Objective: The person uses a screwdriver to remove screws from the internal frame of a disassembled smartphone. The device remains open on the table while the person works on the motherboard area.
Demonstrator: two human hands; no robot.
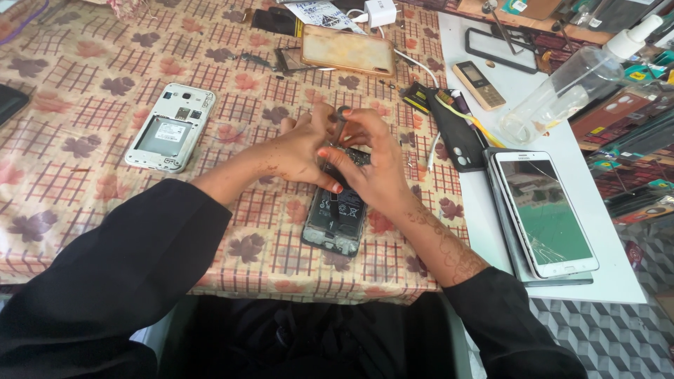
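A white phone shell [170, 127] lies backless toward the tabletop's [84, 77] left edge. Near the front edge, your left hand [298, 151] and right hand [372, 165] pinch a small metal tool [341, 121] over the opened phone [335, 219]; disassembly looks partway. A cracked phone [545, 210] waits right.

Desk [91, 105] covered by a leaf-patterned checked cloth; white board [597, 210] alongside; grey cube-patterned floor [611, 337]; bright, even light.
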